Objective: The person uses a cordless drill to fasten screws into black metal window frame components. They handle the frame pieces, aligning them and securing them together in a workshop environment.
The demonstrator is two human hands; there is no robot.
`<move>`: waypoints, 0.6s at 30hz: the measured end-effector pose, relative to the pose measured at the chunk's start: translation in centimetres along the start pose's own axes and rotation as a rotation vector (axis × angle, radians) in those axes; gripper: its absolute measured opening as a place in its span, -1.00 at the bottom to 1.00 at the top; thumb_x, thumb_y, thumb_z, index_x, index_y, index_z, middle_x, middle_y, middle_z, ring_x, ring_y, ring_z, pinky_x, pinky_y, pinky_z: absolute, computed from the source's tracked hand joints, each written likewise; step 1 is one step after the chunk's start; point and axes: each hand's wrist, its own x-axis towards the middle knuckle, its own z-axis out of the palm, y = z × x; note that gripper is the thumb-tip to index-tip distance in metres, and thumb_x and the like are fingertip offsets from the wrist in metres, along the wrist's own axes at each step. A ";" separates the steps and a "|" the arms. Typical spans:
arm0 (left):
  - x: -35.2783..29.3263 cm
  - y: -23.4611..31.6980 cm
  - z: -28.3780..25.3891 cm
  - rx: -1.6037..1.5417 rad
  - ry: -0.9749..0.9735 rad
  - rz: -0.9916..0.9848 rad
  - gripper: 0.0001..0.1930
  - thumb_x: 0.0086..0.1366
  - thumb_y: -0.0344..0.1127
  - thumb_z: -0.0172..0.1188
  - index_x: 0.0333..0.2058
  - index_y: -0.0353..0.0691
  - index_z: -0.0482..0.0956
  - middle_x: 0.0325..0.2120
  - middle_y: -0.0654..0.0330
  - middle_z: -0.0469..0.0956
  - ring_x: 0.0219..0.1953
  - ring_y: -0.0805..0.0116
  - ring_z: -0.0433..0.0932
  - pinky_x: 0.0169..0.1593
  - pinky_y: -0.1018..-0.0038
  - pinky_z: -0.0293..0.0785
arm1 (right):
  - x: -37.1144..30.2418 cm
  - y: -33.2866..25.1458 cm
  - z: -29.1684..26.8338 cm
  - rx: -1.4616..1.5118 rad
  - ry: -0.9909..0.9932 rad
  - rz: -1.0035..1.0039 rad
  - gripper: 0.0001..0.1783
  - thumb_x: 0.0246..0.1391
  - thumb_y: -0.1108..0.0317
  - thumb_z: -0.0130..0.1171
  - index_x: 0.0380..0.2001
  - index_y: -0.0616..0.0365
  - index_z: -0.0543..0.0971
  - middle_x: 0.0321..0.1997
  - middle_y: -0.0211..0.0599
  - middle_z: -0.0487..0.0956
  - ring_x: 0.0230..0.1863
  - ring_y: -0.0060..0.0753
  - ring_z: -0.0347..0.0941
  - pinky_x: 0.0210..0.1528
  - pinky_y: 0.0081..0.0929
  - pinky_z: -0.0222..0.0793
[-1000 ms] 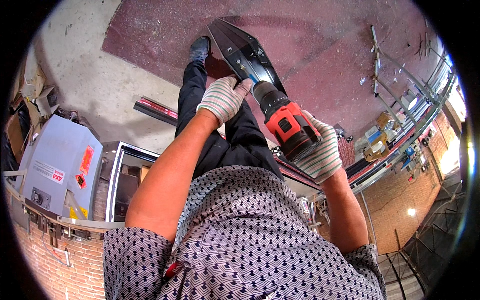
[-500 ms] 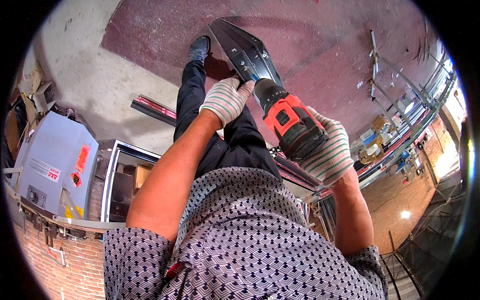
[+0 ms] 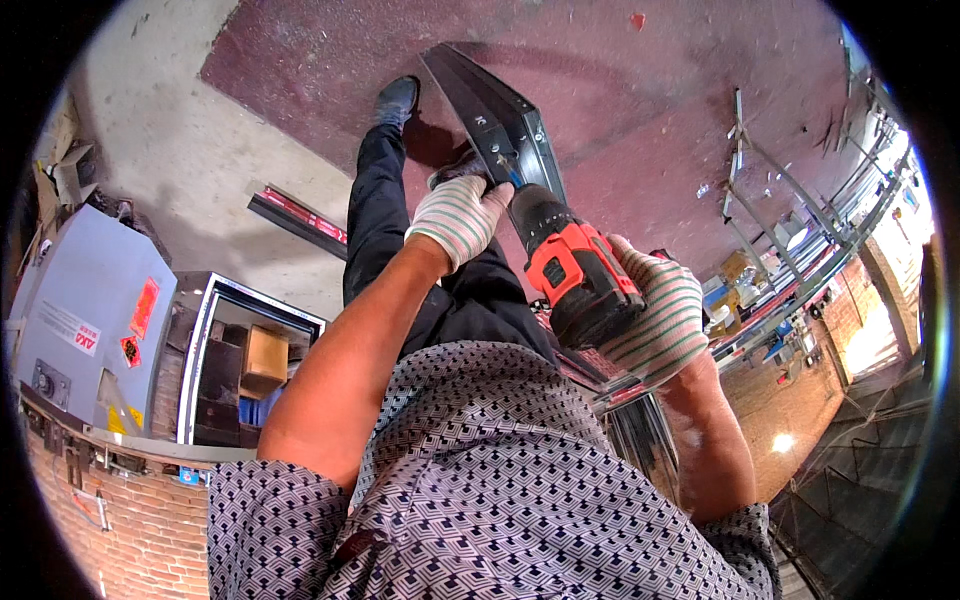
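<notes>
A long, dark metal channel (image 3: 500, 120) slants away above the red-brown floor (image 3: 650, 110), its near end between the person's two hands and its far end up beyond the shoe (image 3: 397, 100). A few small bright fittings or marks show on its inner face, too small to make out

The right hand (image 3: 655, 318), in a white glove with green stripes, is wrapped around the grip of a red and black power drill (image 3: 575, 265). The drill points up and to the left, with its nose at the near part of the channel and a bit of blue at its tip. Whether that tip touches the metal is hard to tell from above, and so is whether the finger presses the trigger

The left hand (image 3: 452, 222), gloved in the same way, is at the channel's near edge, fingers curled and thumb stretched toward the drill's tip. It seems to steady the metal, but I cannot tell whether thumb and fingers pinch the edge, a small part or nothing

The step in hand looks to be drilling or driving a fastener into the channel, with the drill being lined up or already at work. The next move would call for the tip square on its spot, firm pressure along the drill's line, a steady channel and the left thumb well clear of the turning tip
</notes>
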 end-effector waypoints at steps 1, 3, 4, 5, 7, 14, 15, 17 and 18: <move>0.0 -0.3 0.2 -0.013 0.019 0.025 -0.51 0.36 0.04 -0.04 -0.08 -0.32 0.56 -0.17 -0.22 0.56 -0.03 -0.16 0.50 0.05 0.15 0.40 | -0.1 -0.3 1.0 0.482 0.013 0.182 -0.48 -0.11 0.40 0.40 -0.01 0.24 0.57 -0.24 -0.51 0.64 -0.28 -0.78 0.45 -0.21 -0.69 0.45; -0.1 -0.6 0.7 -0.034 0.052 0.074 -0.49 0.37 0.05 -0.05 -0.08 -0.33 0.56 -0.18 -0.23 0.56 -0.04 -0.16 0.51 0.04 0.15 0.40 | -0.3 -0.5 0.9 0.244 0.002 0.095 -0.55 -0.04 0.40 0.36 -0.03 0.24 0.58 -0.25 -0.53 0.64 -0.30 -0.78 0.45 -0.22 -0.70 0.45; -0.1 -0.6 0.6 -0.039 0.042 0.060 -0.49 0.37 0.05 -0.05 -0.09 -0.33 0.56 -0.18 -0.23 0.56 -0.04 -0.16 0.51 0.04 0.15 0.40 | -0.3 -0.5 0.8 0.127 0.003 0.051 -0.59 0.00 0.40 0.34 -0.04 0.24 0.58 -0.26 -0.55 0.63 -0.31 -0.78 0.45 -0.23 -0.70 0.45; -0.2 -0.6 0.5 -0.044 0.031 0.046 -0.49 0.37 0.05 -0.06 -0.10 -0.34 0.56 -0.19 -0.23 0.56 -0.04 -0.17 0.51 0.04 0.15 0.40 | -0.2 -1.1 0.6 -0.008 -0.004 0.054 -0.60 0.01 0.38 0.33 -0.05 0.24 0.59 -0.27 -0.56 0.63 -0.32 -0.78 0.44 -0.24 -0.71 0.45; -0.3 -0.2 0.2 -0.044 0.004 0.022 -0.49 0.37 0.05 -0.06 -0.10 -0.34 0.56 -0.19 -0.23 0.57 -0.05 -0.17 0.51 0.03 0.14 0.41 | 0.0 -1.4 0.3 -0.105 -0.005 0.102 -0.60 -0.01 0.35 0.34 -0.06 0.22 0.60 -0.30 -0.57 0.63 -0.34 -0.79 0.44 -0.25 -0.71 0.45; -0.7 0.3 -0.3 -0.005 -0.035 0.005 -0.52 0.39 0.02 -0.08 -0.06 -0.30 0.53 -0.19 -0.22 0.57 -0.06 -0.18 0.52 0.02 0.13 0.41 | -0.2 -2.8 -0.2 -0.371 -0.010 0.026 -0.69 -0.03 0.30 0.32 -0.18 0.15 0.61 -0.41 -0.40 0.65 -0.40 -0.60 0.53 -0.35 -0.59 0.42; -0.7 0.4 -0.3 -0.005 -0.042 0.009 -0.52 0.39 0.02 -0.08 -0.05 -0.30 0.52 -0.19 -0.21 0.57 -0.06 -0.18 0.52 0.02 0.14 0.41 | -0.3 -3.2 -0.3 -0.615 -0.043 -0.070 -0.76 0.02 0.31 0.27 -0.22 0.14 0.60 -0.42 -0.32 0.66 -0.40 -0.51 0.57 -0.37 -0.55 0.40; -0.9 0.7 -0.5 -0.015 -0.053 -0.002 -0.53 0.39 0.02 -0.08 -0.05 -0.29 0.52 -0.18 -0.21 0.57 -0.06 -0.18 0.52 0.02 0.14 0.41 | -0.1 -2.2 -0.3 -0.561 -0.019 -0.057 -0.70 -0.08 0.30 0.31 -0.23 0.12 0.59 -0.43 -0.28 0.65 -0.40 -0.47 0.58 -0.36 -0.54 0.40; -0.9 0.9 -0.6 -0.015 -0.059 -0.006 -0.53 0.39 0.02 -0.08 -0.05 -0.29 0.52 -0.17 -0.20 0.57 -0.06 -0.19 0.52 0.03 0.14 0.41 | 0.1 -1.3 -0.3 -0.529 -0.006 -0.052 -0.67 -0.12 0.29 0.34 -0.23 0.11 0.58 -0.44 -0.26 0.65 -0.40 -0.45 0.58 -0.36 -0.53 0.40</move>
